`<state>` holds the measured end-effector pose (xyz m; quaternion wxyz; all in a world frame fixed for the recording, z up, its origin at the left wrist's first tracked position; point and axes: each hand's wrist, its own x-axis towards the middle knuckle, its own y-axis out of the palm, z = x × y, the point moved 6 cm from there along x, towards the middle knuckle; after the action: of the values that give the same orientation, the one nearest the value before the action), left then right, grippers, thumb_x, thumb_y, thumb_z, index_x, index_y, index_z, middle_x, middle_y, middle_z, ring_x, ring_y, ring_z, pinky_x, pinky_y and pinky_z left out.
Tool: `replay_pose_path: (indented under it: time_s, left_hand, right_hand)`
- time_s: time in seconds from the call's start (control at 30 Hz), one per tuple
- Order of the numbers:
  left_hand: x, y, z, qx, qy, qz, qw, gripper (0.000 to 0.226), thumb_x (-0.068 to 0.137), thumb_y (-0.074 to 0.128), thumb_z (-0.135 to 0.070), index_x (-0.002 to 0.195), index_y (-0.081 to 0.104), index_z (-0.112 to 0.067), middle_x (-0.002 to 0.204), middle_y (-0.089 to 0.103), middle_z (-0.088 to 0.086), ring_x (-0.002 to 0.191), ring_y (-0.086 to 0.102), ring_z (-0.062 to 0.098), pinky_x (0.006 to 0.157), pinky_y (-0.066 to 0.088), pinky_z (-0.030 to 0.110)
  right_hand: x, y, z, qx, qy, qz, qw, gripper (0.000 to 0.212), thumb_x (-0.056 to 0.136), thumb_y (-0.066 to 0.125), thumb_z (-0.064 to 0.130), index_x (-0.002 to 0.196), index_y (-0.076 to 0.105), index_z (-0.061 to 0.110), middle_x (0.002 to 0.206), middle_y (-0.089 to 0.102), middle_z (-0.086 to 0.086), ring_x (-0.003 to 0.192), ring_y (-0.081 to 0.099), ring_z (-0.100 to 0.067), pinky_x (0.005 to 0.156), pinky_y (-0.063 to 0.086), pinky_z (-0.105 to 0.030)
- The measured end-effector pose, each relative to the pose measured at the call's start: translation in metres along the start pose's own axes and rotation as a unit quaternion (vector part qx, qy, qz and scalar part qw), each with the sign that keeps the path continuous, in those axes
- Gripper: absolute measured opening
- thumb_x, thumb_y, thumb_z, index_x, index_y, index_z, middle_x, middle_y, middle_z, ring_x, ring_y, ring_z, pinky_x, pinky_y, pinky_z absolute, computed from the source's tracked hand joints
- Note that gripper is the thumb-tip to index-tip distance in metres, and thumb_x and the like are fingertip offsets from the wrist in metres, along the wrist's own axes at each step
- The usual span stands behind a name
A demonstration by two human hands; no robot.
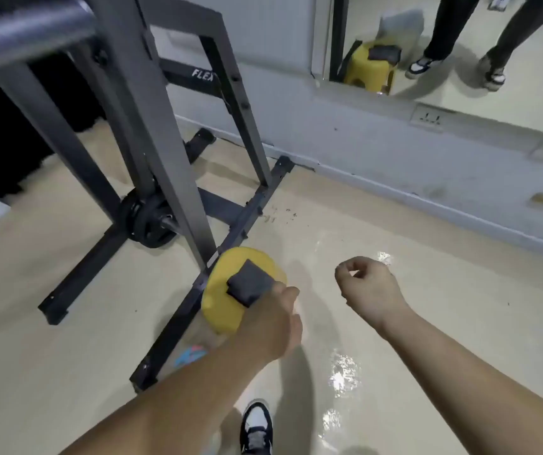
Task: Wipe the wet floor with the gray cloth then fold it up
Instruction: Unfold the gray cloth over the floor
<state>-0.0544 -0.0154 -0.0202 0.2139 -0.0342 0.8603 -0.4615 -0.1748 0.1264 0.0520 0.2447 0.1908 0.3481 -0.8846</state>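
Two hands out. Our left hand (268, 326) reaches the folded gray cloth (249, 284) on the yellow stool (221, 311), just past its fingers; those fingers are hidden, so we cannot tell any grip. Our right hand (367, 284) curls loosely, holding nothing; wet floor (384, 257) glints near its fingers.

You face a beige floor (66, 323) glinting with light at lower right, a dark steel gym frame (145, 126) filling the upper left, and a grey wall (362, 142) carrying a mirror (526, 77) at upper right.
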Motion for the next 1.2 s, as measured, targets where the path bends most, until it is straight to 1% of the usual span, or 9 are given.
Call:
replay_pose_path:
  time_s: [0.17, 0.33, 0.43, 0.53, 0.67, 0.8, 1.0, 1.1, 1.2]
  left_hand:
    - [0.068, 0.109, 0.083, 0.135, -0.058, 0.0, 0.989, 0.034, 0.095, 0.048, -0.023, 0.128, 0.047, -0.017, 0.123, 0.048, 0.004, 0.106, 0.055, 0.026, 0.078, 0.056, 0.043]
    - [0.14, 0.186, 0.165, 0.269, -0.115, -0.049, 0.955, 0.059, 0.092, 0.063, -0.035, 0.138, 0.034, -0.014, 0.127, 0.041, 0.006, 0.112, 0.046, 0.027, 0.081, 0.048, 0.038]
    - [0.165, 0.213, 0.195, 0.318, -0.123, -0.123, 0.932, 0.061, 0.069, 0.082, -0.022, 0.122, 0.053, -0.013, 0.106, 0.052, 0.008, 0.091, 0.052, 0.028, 0.062, 0.04, 0.036]
    - [0.172, 0.211, 0.203, 0.338, -0.101, -0.155, 0.923, 0.047, 0.085, 0.073, -0.021, 0.125, 0.049, -0.014, 0.114, 0.051, 0.01, 0.099, 0.052, 0.03, 0.068, 0.04, 0.039]
    - [0.166, 0.183, 0.178, 0.254, -0.08, -0.178, 0.947, 0.043, 0.093, 0.063, -0.012, 0.132, 0.046, -0.018, 0.122, 0.049, 0.006, 0.111, 0.049, 0.026, 0.07, 0.05, 0.038]
    - [0.152, 0.184, 0.081, 0.103, 0.048, -0.186, 0.976, 0.015, 0.103, 0.047, -0.028, 0.116, 0.053, -0.022, 0.105, 0.053, 0.0, 0.09, 0.054, 0.024, 0.071, 0.051, 0.045]
    - [0.15, 0.275, -0.017, -0.17, -0.014, 0.009, 0.985, 0.016, 0.09, 0.059, -0.032, 0.084, 0.059, -0.017, 0.073, 0.064, -0.008, 0.067, 0.059, 0.012, 0.062, 0.046, 0.025]
    - [0.147, 0.314, -0.047, -0.286, -0.049, 0.17, 0.942, 0.027, 0.079, 0.071, -0.031, 0.095, 0.064, -0.01, 0.085, 0.07, 0.009, 0.077, 0.07, 0.024, 0.07, 0.054, 0.036]
    - [0.149, 0.321, -0.079, -0.258, -0.025, 0.147, 0.955, 0.037, 0.073, 0.075, -0.028, 0.107, 0.067, -0.021, 0.102, 0.074, 0.014, 0.085, 0.074, 0.03, 0.071, 0.061, 0.046]
  right_hand:
    - [0.089, 0.104, -0.102, 0.102, 0.037, 0.08, 0.991, 0.014, 0.093, 0.059, 0.021, 0.084, 0.068, 0.015, 0.078, 0.067, -0.008, 0.063, 0.061, -0.021, 0.058, 0.047, -0.028]
    - [0.153, 0.176, -0.18, 0.121, 0.018, 0.116, 0.986, 0.017, 0.097, 0.06, 0.023, 0.095, 0.069, 0.009, 0.079, 0.069, -0.011, 0.062, 0.06, -0.022, 0.065, 0.05, -0.036]
    - [0.185, 0.202, -0.212, 0.138, -0.001, 0.117, 0.984, 0.02, 0.097, 0.059, 0.02, 0.1, 0.069, 0.003, 0.077, 0.069, -0.01, 0.064, 0.06, -0.023, 0.067, 0.051, -0.037]
    - [0.203, 0.214, -0.234, 0.175, -0.014, 0.119, 0.977, 0.024, 0.098, 0.058, 0.018, 0.105, 0.066, -0.003, 0.072, 0.068, -0.008, 0.065, 0.059, -0.023, 0.069, 0.05, -0.038]
    - [0.193, 0.209, -0.262, 0.249, 0.007, 0.128, 0.96, 0.021, 0.099, 0.061, 0.021, 0.109, 0.07, 0.005, 0.075, 0.07, -0.01, 0.068, 0.061, -0.023, 0.074, 0.054, -0.044]
    - [0.168, 0.176, -0.284, 0.341, 0.046, 0.144, 0.928, 0.03, 0.096, 0.066, 0.037, 0.109, 0.074, 0.011, 0.089, 0.073, -0.012, 0.077, 0.068, -0.027, 0.089, 0.059, -0.052]
    - [0.146, 0.132, -0.336, 0.442, 0.088, 0.179, 0.875, 0.054, 0.093, 0.062, 0.058, 0.116, 0.073, 0.01, 0.095, 0.07, -0.016, 0.091, 0.069, -0.035, 0.092, 0.057, -0.061]
    - [0.153, 0.106, -0.372, 0.444, 0.12, 0.158, 0.874, 0.046, 0.096, 0.059, 0.057, 0.116, 0.075, 0.019, 0.106, 0.079, -0.007, 0.096, 0.076, -0.023, 0.09, 0.06, -0.044]
    - [0.167, 0.078, -0.394, 0.478, 0.123, 0.125, 0.861, 0.041, 0.099, 0.058, 0.053, 0.12, 0.072, 0.02, 0.108, 0.079, -0.005, 0.099, 0.076, -0.022, 0.092, 0.059, -0.044]
